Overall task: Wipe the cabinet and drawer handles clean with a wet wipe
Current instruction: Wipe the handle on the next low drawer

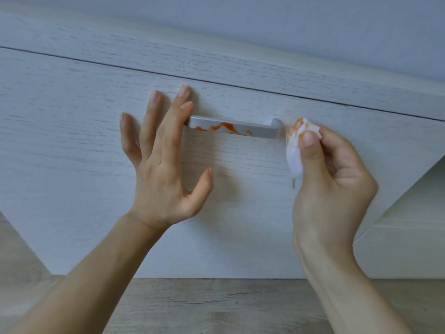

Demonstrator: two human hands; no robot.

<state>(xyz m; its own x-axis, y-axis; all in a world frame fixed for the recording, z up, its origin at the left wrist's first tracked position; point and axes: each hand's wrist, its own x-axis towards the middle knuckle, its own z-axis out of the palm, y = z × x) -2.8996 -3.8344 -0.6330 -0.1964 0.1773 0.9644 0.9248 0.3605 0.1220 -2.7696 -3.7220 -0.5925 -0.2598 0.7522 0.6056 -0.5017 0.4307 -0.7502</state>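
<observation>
Pinched wet wipe (295, 150) beside one handle (234, 128)

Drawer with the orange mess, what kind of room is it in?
Probably a room at home, maybe a kitchen or bedroom. There is a pale wooden drawer with a metal handle, a wood floor, and a plain wall.

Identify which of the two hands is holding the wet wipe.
The right hand pinches the orange-stained wet wipe; the left hand lies open, empty.
</observation>
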